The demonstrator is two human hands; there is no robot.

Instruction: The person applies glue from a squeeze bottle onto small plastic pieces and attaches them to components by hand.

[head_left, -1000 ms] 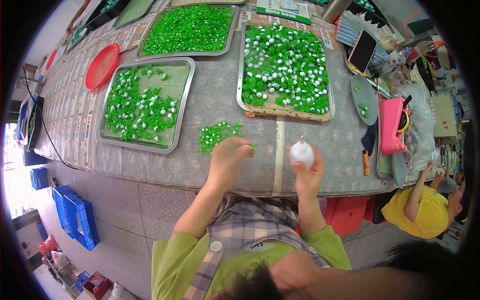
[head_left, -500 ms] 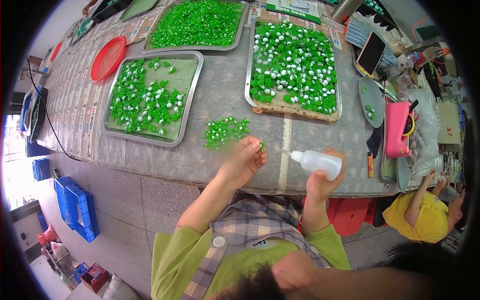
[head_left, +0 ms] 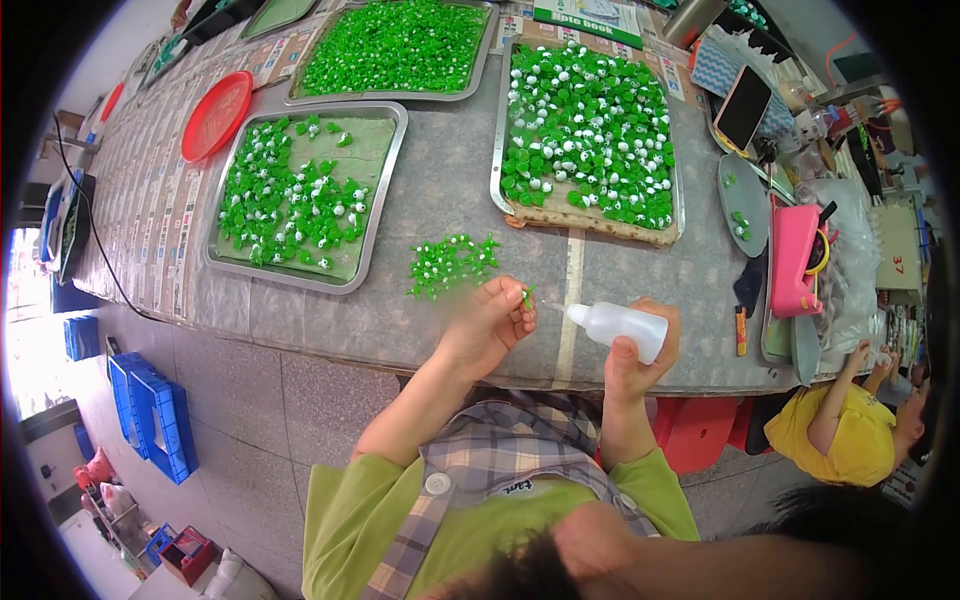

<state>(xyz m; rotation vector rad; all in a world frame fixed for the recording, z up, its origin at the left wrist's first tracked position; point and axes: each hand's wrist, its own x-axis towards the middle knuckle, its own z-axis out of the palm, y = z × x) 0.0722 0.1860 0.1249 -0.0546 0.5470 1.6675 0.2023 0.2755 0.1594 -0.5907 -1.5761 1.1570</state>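
Note:
Between the thumb and fingers of my left hand (head_left: 488, 325) is a small green plastic piece (head_left: 528, 296). My right hand (head_left: 648, 355) is wrapped round a translucent white squeeze bottle (head_left: 622, 328), tilted on its side. Its thin nozzle points left at the green piece, apparently a short gap away. Just beyond my left hand lies a loose pile of small green and white pieces (head_left: 452, 263) on the grey table cover (head_left: 440, 170). A metal tray (head_left: 345, 283) at the left and another tray (head_left: 494, 180) at the right hold similar green pieces with white balls.
A third tray (head_left: 490, 60) of green pieces stands farther back. At left lies a red plastic lid (head_left: 217, 116). On the right are a grey oval plate (head_left: 742, 190), a phone (head_left: 743, 107) and a pink tape dispenser (head_left: 793, 262). A person in yellow (head_left: 835, 430) sits at far right.
My right hand has brought the bottle left and slightly down, nearer the green piece. My left hand has barely moved.

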